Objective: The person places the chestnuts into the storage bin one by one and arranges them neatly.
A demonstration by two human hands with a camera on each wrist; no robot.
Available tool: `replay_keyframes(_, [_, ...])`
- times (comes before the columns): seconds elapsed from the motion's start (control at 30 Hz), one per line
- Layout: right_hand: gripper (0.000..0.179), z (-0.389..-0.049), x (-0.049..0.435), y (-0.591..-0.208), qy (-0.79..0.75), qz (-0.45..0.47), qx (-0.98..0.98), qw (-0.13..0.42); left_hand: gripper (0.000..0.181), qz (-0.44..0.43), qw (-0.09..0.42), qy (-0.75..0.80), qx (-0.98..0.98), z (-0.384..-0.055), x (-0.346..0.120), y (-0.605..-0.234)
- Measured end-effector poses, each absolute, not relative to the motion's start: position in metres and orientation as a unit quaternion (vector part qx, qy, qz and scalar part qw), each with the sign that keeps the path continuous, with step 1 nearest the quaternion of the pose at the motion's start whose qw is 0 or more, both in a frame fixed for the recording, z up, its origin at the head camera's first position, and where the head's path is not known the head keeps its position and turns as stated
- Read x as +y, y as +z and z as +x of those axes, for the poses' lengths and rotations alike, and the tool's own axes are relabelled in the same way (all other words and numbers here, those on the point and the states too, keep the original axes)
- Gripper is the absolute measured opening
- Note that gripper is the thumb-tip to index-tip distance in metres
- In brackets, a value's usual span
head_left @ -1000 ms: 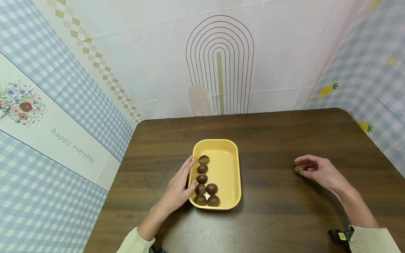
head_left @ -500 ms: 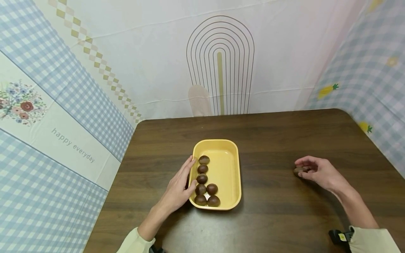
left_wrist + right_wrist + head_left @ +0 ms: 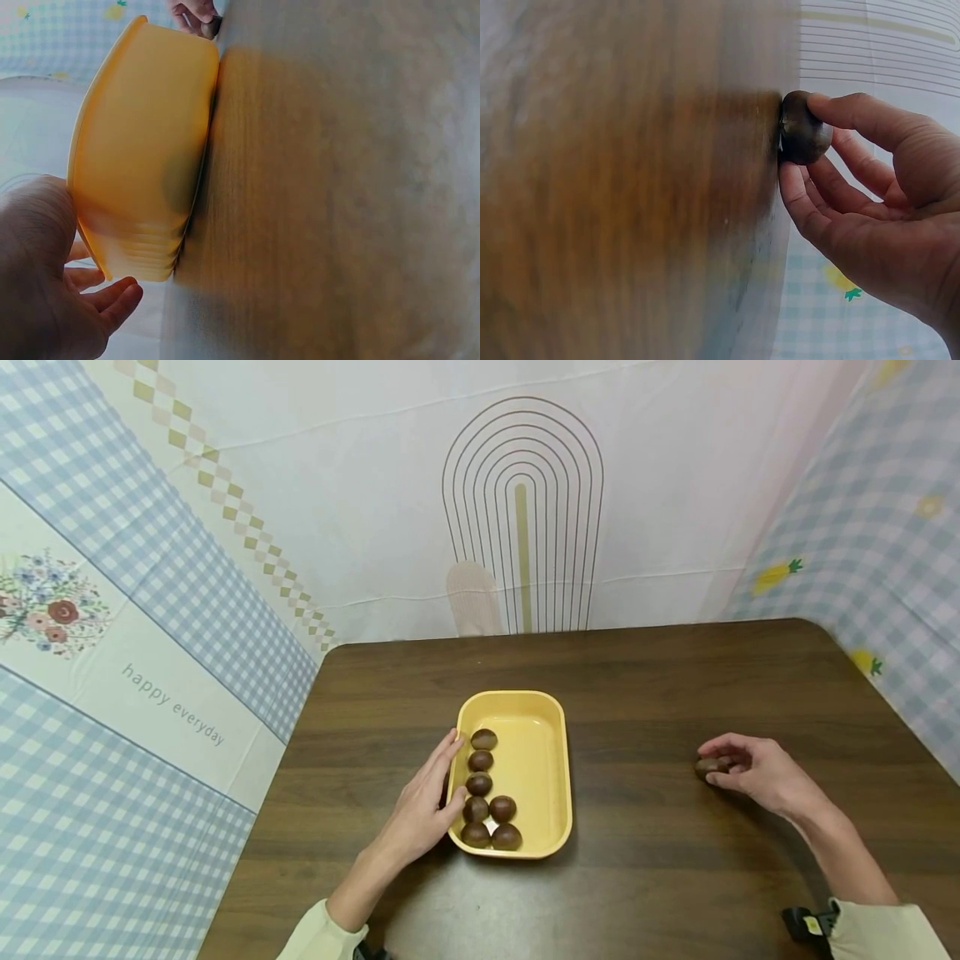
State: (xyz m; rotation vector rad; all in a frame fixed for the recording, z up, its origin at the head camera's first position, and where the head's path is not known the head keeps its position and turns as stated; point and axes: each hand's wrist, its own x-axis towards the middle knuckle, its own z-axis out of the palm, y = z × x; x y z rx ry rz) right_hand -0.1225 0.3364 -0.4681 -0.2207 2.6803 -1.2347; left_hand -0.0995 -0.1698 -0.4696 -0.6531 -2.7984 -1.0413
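A yellow rectangular tray (image 3: 551,777) stands on the dark wooden table. Inside it, several brown chestnuts (image 3: 481,761) form a column along the left wall, with a short second column beside its near end. My left hand (image 3: 420,810) holds the tray's left side, thumb and fingertips over the rim; the left wrist view shows other fingers (image 3: 112,304) outside the wall. Well to the right of the tray, my right hand (image 3: 761,772) pinches a chestnut (image 3: 805,129) between thumb and fingers, right at the tabletop.
Brown wood-grain tabletop (image 3: 637,810) lies between the tray and my right hand. A patterned white cloth (image 3: 375,510) hangs behind the table's far edge. Blue checked cloth (image 3: 135,552) covers the left side, and more of it hangs at the right.
My right hand and the chestnut have shifted very slightly toward me, and its fingers have adjusted around it. The left hand and tray have stayed still.
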Motion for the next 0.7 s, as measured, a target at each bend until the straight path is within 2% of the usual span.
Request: replay_keyframes(0.7, [0.031, -0.127, 0.32, -0.451, -0.403, -0.086, 0.909, 0.066, 0.071, -0.216, 0.045, -0.343, -0.913, -0.099, -0.169, -0.47])
